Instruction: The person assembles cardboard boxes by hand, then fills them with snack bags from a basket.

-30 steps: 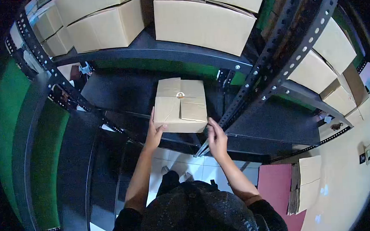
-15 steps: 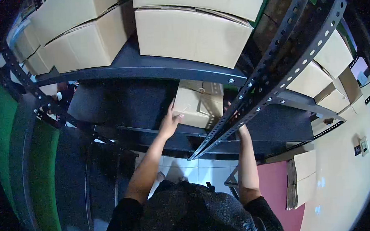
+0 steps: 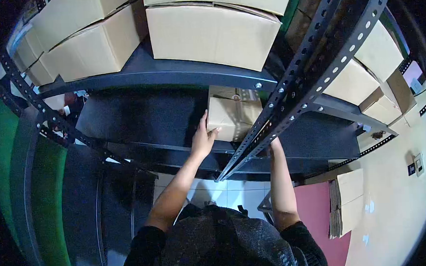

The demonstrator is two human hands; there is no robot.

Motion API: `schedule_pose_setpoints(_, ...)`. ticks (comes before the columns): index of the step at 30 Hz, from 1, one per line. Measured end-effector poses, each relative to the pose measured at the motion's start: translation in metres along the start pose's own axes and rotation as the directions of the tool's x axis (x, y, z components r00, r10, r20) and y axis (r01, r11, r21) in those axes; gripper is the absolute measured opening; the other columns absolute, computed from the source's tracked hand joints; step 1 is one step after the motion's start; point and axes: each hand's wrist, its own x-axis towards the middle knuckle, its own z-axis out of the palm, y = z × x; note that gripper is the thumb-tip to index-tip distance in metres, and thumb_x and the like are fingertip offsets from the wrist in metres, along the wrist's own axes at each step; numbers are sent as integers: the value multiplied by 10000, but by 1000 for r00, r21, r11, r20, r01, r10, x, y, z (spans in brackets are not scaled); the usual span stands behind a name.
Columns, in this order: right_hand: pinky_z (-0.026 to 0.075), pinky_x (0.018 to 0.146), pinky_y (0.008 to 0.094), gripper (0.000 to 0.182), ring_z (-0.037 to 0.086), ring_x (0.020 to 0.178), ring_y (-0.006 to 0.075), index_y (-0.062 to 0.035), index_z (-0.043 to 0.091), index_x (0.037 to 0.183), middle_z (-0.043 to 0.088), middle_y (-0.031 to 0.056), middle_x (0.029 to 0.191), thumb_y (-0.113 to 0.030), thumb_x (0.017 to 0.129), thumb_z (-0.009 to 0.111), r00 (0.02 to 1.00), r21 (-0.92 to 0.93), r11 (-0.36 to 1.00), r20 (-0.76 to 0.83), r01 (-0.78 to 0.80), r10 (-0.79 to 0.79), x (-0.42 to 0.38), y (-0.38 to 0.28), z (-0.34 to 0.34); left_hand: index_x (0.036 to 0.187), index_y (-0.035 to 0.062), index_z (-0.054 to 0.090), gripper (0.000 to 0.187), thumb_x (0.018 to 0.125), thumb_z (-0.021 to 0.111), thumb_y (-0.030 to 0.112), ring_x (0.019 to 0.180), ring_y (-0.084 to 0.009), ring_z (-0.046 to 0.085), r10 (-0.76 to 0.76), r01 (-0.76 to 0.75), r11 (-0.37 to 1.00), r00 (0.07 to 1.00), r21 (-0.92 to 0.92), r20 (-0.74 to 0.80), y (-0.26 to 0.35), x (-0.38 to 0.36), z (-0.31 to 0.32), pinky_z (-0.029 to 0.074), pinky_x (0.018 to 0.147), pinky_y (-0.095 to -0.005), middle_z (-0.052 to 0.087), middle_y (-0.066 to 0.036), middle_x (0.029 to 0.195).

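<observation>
On the dark middle shelf sits a small closed cardboard box point(image 3: 227, 114), partly covered on its right by a perforated metal upright. My left hand point(image 3: 204, 139) grips the box's near left corner, fingers along the left side and thumb on the front face. My right hand point(image 3: 274, 142) reaches behind the upright toward the box's right side. Its fingers are hidden by the metal, so its hold on the box does not show. Another cardboard piece or box point(image 3: 222, 91) lies just behind this box.
Large cardboard boxes point(image 3: 208, 37) stand stacked on the upper shelf point(image 3: 171, 77). The perforated upright point(image 3: 293, 104) runs between my arms. More boxes point(image 3: 350, 85) stand at the right. Flattened cardboard point(image 3: 349, 198) leans by the wall. Part of another person point(image 3: 72, 109) shows far left.
The box has shifted slightly right and squared up, with my left hand following it. My right hand's fingers, partly visible before, have gone behind the upright. The view has moved a little.
</observation>
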Motion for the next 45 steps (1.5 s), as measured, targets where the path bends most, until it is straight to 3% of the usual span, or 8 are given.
schedule_pose_setpoints(17,470,838,404,450,576,960,230,-77,534,1147,608,94,1031,-435,881,477,936,556,817,-181,-154,300,-15,-61,3,1436,214,197,667,878,559,267,1015,-392,570,-126,141,988,972,-63,201,38,4,4,467,830,-386,537,-257,1177)
schedule_pose_setpoints(19,458,860,414,460,568,979,238,-74,539,1138,605,103,1033,-447,875,479,939,637,739,-67,-220,337,-12,-67,-6,1438,212,203,648,891,550,197,1050,-281,591,-18,25,999,974,-31,226,41,15,7,436,868,-323,576,-238,1137)
schedule_pose_setpoints(32,492,711,346,386,625,804,210,-50,627,1016,650,92,918,-377,836,530,911,350,899,-217,-264,352,-15,-100,-28,1459,122,56,621,974,369,351,1352,-225,233,-120,245,934,901,-260,418,31,12,30,198,1078,-317,230,-165,1473)
schedule_pose_setpoints(35,486,725,325,402,614,830,214,-15,629,1038,638,107,953,-346,823,555,918,256,960,-343,-114,200,-19,-125,-20,1458,198,-23,677,964,407,370,1095,-245,538,-49,120,958,964,-261,261,6,7,56,403,931,-331,510,-174,1253)
schedule_pose_setpoints(37,475,740,320,423,603,840,211,19,622,1041,631,114,963,-334,817,557,913,255,946,-303,-198,273,-11,-130,-29,1456,155,-46,699,966,376,421,966,-159,517,-141,278,885,924,-373,354,12,7,56,407,907,-271,489,-85,1180)
schedule_pose_setpoints(39,461,751,316,429,588,851,195,52,624,1018,630,106,956,-318,811,562,910,88,978,-358,-191,210,17,-92,-54,1453,130,-44,723,956,350,478,1061,-172,478,-280,505,799,793,-326,542,21,10,48,352,973,-284,428,-100,1271)
schedule_pose_setpoints(41,450,763,308,413,574,856,178,75,620,1027,627,106,965,-277,819,564,893,-11,981,-417,-193,171,23,-91,-64,1449,80,144,742,924,276,588,1320,-198,265,-210,394,820,881,-415,423,1,4,67,245,1064,-341,218,-88,1475)
schedule_pose_setpoints(45,425,818,297,452,562,923,183,77,604,1094,620,116,1016,-275,811,618,889,-27,995,-451,-99,77,5,-99,-78,1458,117,102,732,925,282,586,1323,-188,233,-210,463,777,830,-427,517,-6,-3,81,266,1046,-364,224,-87,1468)
